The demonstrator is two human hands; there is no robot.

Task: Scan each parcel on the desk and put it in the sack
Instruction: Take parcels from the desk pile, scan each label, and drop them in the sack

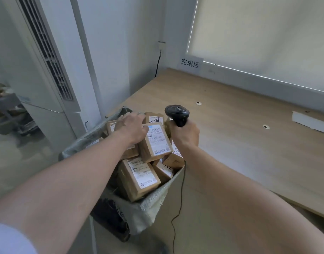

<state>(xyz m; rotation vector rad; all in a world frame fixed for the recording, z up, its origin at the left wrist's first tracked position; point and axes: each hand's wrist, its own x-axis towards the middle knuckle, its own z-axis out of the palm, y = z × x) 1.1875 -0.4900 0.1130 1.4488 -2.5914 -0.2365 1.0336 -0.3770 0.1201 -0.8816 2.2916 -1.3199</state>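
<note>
Sack (148,204) brims with parcels; left hand (132,128) grips one (155,142) (right hand (185,133) clasps scanner (177,114)) beside desk edge (230,182).

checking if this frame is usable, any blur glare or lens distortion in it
Head view: wide-angle bending bows the window blind edges and the tall cabinet; soft even daylight, no hard glare; labels on the parcels in the sack are soft, small print unreadable; scanner fairly sharp; left background blurred.

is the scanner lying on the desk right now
No, the right hand grips the scanner upright above the sack of parcels.
</note>
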